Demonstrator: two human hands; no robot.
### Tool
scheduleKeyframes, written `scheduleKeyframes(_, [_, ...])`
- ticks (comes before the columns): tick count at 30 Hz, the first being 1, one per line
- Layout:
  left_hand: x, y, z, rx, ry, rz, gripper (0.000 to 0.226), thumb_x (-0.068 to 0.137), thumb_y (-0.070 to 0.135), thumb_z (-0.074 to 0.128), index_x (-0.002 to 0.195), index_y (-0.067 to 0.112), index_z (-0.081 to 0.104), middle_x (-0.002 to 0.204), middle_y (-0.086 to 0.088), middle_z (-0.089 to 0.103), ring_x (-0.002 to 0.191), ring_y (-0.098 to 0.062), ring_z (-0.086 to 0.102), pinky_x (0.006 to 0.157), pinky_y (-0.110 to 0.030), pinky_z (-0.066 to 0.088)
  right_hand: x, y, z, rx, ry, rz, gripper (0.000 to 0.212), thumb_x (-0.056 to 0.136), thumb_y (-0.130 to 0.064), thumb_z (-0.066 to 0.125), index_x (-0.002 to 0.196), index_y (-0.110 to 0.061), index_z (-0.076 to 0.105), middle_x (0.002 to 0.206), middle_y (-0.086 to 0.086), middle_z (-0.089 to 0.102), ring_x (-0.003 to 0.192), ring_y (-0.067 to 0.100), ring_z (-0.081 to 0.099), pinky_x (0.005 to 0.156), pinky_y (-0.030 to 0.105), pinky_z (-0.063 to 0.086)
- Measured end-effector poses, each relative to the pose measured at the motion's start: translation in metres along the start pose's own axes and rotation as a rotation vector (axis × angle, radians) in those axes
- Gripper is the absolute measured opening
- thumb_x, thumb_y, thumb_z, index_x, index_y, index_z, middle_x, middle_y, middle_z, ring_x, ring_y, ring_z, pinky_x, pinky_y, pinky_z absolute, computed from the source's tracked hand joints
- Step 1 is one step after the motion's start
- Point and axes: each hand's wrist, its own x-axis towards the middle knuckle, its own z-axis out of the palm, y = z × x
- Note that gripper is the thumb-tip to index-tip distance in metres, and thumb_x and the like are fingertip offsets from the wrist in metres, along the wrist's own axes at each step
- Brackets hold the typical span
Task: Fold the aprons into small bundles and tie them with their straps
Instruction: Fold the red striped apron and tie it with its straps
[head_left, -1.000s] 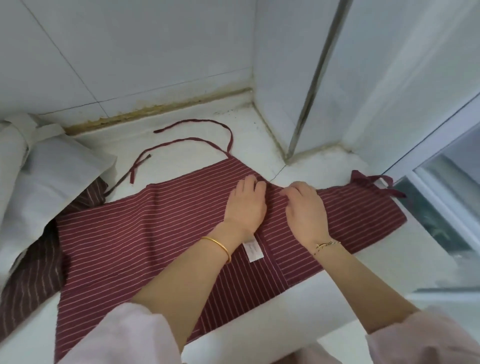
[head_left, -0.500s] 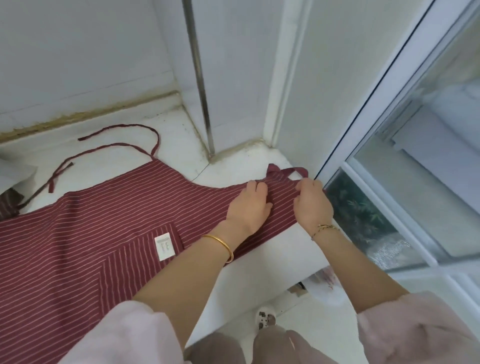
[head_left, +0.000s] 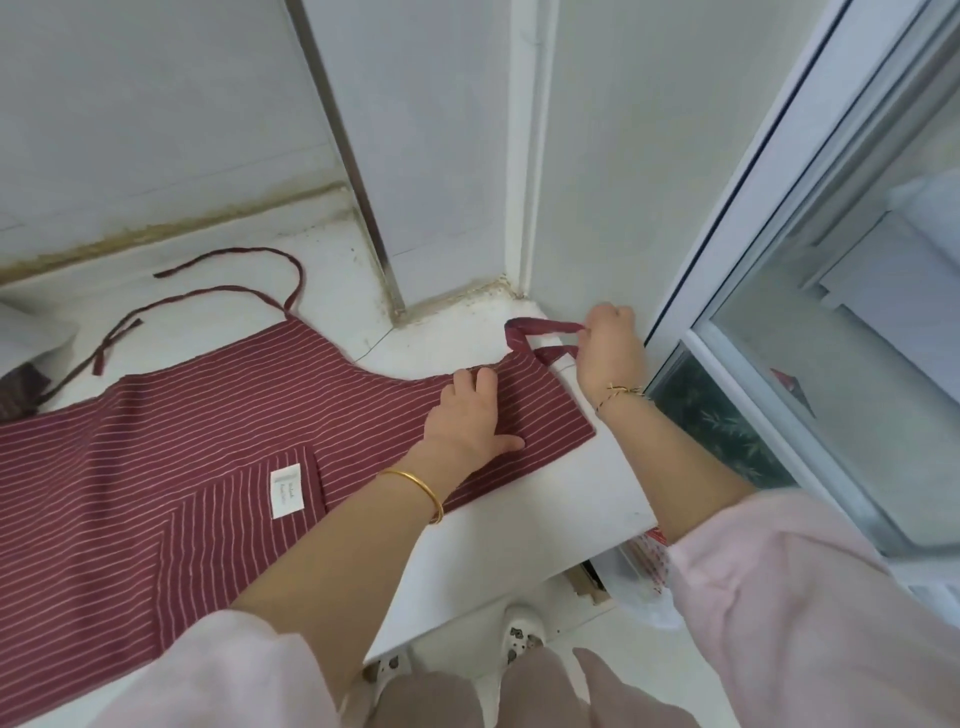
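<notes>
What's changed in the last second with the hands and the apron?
Both hands slid along the apron from its middle to its narrow top end. The right hand then left the cloth and pinched the neck loop. The left hand presses flat on the apron as before; the apron stays spread on the ledge, tie straps loose.

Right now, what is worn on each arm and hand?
The left sleeve and right sleeve are loose, pale pink, ending near the elbows. The left hand has a plain gold bangle at its wrist; the right hand has a thin twisted gold bracelet. No gloves.
</notes>
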Motion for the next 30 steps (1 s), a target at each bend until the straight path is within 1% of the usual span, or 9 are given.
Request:
scheduleKeyframes(5, [0.002,-0.001,-0.004,0.045,-0.130,-0.010,0.092,0.070,0.055,0.074,0.136,0.016,0.023,0.132,-0.011,0.035,0.121,-0.029,0.039,0.099,-0.042,0.043,0.030,-0.011,-0.031,0.388,0.306,0.152,0.018,0.099,-0.008,0.036,0.105,-0.001,0.051,0.106,0.012,0.053,0.080,0.018,0.050,0.067,0.029,0.043])
scheduleKeyframes(10, [0.007,0.001,-0.012,0.120,-0.237,0.022,0.093,0.072,0.057,0.071,0.139,0.014,0.021,0.133,-0.013,0.037,0.118,-0.030,0.044,0.094,-0.040,0.044,0.029,-0.008,-0.040,0.404,0.425,0.120,0.016,0.097,-0.009,0.044,0.108,-0.007,0.055,0.117,0.008,0.052,0.093,0.017,0.055,0.074,0.018,0.041])
scheduleKeyframes(13, [0.016,0.005,-0.020,0.112,-0.261,0.010,0.074,0.079,0.055,0.065,0.130,0.011,0.035,0.125,-0.010,0.047,0.106,-0.026,0.052,0.086,-0.036,0.048,0.030,0.004,-0.037,0.279,0.240,0.098,0.038,0.094,0.000,0.043,0.129,-0.013,0.048,0.138,0.006,0.042,0.107,0.020,0.055,0.079,0.025,0.046])
scheduleKeyframes(16, [0.027,0.018,-0.025,0.008,-0.015,0.001,0.044,0.090,0.041,0.058,0.116,0.008,0.046,0.117,-0.011,0.049,0.097,-0.026,0.054,0.082,-0.036,0.050,0.019,0.019,-0.020,0.229,-0.048,0.228,0.046,0.091,0.004,0.045,0.133,-0.013,0.038,0.137,0.009,0.035,0.095,0.024,0.057,0.081,0.035,0.052])
scheduleKeyframes(20, [0.042,0.034,-0.024,-0.075,0.053,0.018,0.044,0.096,0.028,0.052,0.131,0.004,0.039,0.130,-0.014,0.037,0.109,-0.032,0.052,0.092,-0.039,0.047,0.002,0.037,0.001,0.102,-0.209,0.282,0.012,0.092,-0.006,0.047,0.100,-0.004,0.055,0.101,0.011,0.056,0.083,0.026,0.058,0.071,0.034,0.052])
scheduleKeyframes(22, [0.049,0.038,-0.022,-0.105,0.002,0.004,0.044,0.097,0.028,0.049,0.131,0.003,0.039,0.131,-0.015,0.037,0.110,-0.033,0.053,0.093,-0.038,0.046,-0.005,0.041,0.005,0.090,-0.292,0.239,0.028,0.092,-0.005,0.040,0.066,-0.008,0.050,0.069,0.006,0.051,0.066,0.022,0.052,0.054,0.025,0.040])
scheduleKeyframes(24, [0.053,0.040,-0.020,-0.148,-0.011,-0.030,0.042,0.097,0.027,0.049,0.130,0.002,0.041,0.131,-0.015,0.037,0.109,-0.033,0.054,0.093,-0.036,0.045,-0.010,0.042,0.009,0.141,-0.362,0.242,0.040,0.095,-0.012,0.038,0.054,-0.012,0.038,0.058,0.002,0.040,0.055,0.017,0.041,0.051,0.025,0.030])
scheduleKeyframes(27, [0.061,0.044,-0.016,-0.244,-0.024,-0.068,0.041,0.095,0.025,0.054,0.128,0.002,0.045,0.130,-0.015,0.042,0.107,-0.033,0.056,0.094,-0.036,0.047,-0.012,0.039,0.013,0.178,-0.478,0.289,0.046,0.101,-0.025,0.028,0.060,-0.010,0.043,0.064,0.003,0.041,0.060,0.017,0.041,0.055,0.027,0.031])
scheduleKeyframes(30, [0.066,0.047,-0.014,-0.361,-0.051,-0.103,0.039,0.091,0.026,0.060,0.122,0.005,0.048,0.122,-0.015,0.050,0.095,-0.032,0.060,0.086,-0.043,0.053,-0.006,0.035,0.015,0.432,-0.541,0.508,0.042,0.102,-0.029,0.029,0.111,0.000,0.057,0.104,0.015,0.055,0.097,0.028,0.054,0.082,0.031,0.042])
